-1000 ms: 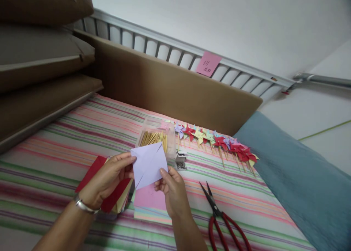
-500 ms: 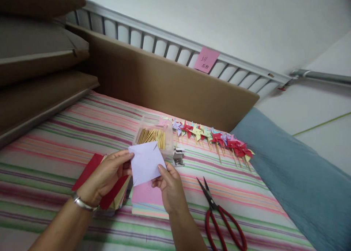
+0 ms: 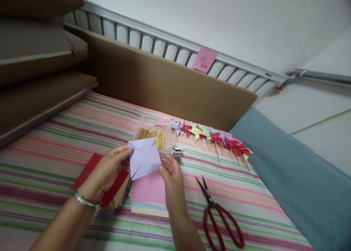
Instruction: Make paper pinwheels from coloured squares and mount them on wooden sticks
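Note:
A square of lilac paper with slits cut in from its corners is held up in front of me. My left hand pinches its left corner, thumb on top. At the right corner, my right hand has its thumb against the edge, fingers curled behind. Below the lilac square lies a stack of coloured paper, pink on top. Under my left forearm is a pile of red and cream paper, partly hidden. Red-handled scissors lie to the right of my right hand, blades slightly apart.
Behind the paper stands a clear plastic box of wooden sticks, with a small box of metal bits beside it. Paper pinwheels on sticks line the back. A cardboard sheet and stacked brown packages border the striped cloth.
My right hand has shifted from the lower right of the lilac paper to its right corner, its fingers lifting. The paper has moved slightly up and left.

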Demonstrator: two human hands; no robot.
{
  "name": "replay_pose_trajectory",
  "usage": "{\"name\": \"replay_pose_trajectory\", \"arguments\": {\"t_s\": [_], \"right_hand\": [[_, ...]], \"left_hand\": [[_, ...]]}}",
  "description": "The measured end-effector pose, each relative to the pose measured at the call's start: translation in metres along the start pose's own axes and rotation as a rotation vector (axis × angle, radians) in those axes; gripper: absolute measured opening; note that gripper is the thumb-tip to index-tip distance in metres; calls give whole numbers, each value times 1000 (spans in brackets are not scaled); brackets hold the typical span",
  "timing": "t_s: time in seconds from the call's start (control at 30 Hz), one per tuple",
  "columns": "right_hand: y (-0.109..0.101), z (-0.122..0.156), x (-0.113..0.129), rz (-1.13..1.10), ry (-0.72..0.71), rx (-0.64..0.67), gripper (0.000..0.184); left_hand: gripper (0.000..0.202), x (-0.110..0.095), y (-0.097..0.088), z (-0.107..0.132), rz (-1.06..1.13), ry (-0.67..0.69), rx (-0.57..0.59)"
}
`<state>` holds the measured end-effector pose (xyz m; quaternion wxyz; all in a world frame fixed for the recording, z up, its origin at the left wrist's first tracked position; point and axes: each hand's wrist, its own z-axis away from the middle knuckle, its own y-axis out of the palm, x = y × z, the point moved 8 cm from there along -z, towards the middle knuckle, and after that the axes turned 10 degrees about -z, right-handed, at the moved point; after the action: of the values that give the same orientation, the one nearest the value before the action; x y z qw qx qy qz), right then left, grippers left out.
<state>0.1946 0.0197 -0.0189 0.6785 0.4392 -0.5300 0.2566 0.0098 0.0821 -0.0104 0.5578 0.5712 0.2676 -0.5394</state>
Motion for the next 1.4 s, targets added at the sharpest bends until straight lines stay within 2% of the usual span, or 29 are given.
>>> {"name": "replay_pose_trajectory", "arguments": {"t_s": [0.1, 0.2, 0.27, 0.37, 0.53, 0.63, 0.77, 0.87, 0.97, 1.07, 1.13, 1.23, 1.4], "right_hand": [[1, 10, 22, 185, -240, -26, 30], [19, 25, 27, 239, -319, 121, 31], [29, 31, 19, 207, -253, 209, 35], [35, 31, 2, 46, -85, 247, 41], [34, 23, -12, -442, 100, 167, 40], [33, 20, -14, -585, 159, 125, 31], [27, 10, -13, -607, 198, 92, 27], [9, -1, -3, -436, 105, 29, 29], [-10, -7, 25, 51, -227, -25, 29], [7, 8, 45, 554, -655, 127, 37], [23, 21, 42, 768, -831, 224, 49], [37, 32, 31, 938, -879, 260, 54], [48, 40, 28, 936, -886, 357, 60]], "left_hand": [[17, -7, -1, 0, -41, 57, -115], [20, -14, 2, 6, -122, 126, -228], [21, -16, 10, 11, -204, 158, -256], [25, -16, 29, 20, -315, 190, -216], [30, -12, 57, 29, -408, 252, -79], [30, -8, 64, 30, -398, 261, -34], [29, -2, 60, 28, -234, 228, -41], [31, 5, 57, 24, -83, 116, -11], [38, 15, 64, 22, 47, -53, 83], [32, 20, 76, 24, 256, -150, 170], [20, 23, 80, 25, 374, -156, 164], [16, 33, 73, 22, 445, -165, 48], [28, 40, 42, 11, 396, -151, -156]]}}
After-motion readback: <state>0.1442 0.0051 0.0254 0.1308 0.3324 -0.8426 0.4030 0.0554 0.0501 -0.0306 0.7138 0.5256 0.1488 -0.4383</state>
